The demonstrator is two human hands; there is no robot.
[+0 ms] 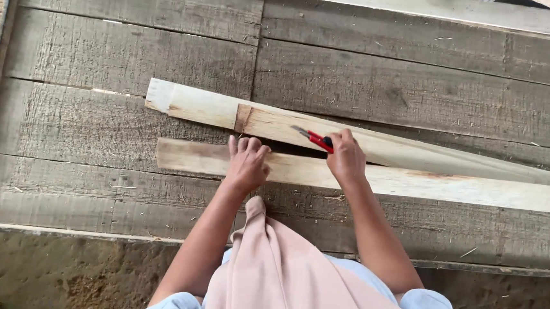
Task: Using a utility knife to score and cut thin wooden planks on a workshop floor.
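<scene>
Gripping red knife (315, 138), left hand (247, 163) flat

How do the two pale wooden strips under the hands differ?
The far pale wooden strip lies slanted across the grey plank table; the near pale wooden strip lies almost level. The far one is wider at its left end, with a brown stepped mark; the near one keeps an even width. The right hand holds a red utility knife on the far strip; the left hand presses the near one. Both are long, light and rough.

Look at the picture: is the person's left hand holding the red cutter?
No. The red cutter is gripped in the right hand, while the left hand lies flat on the near wooden strip.
</scene>
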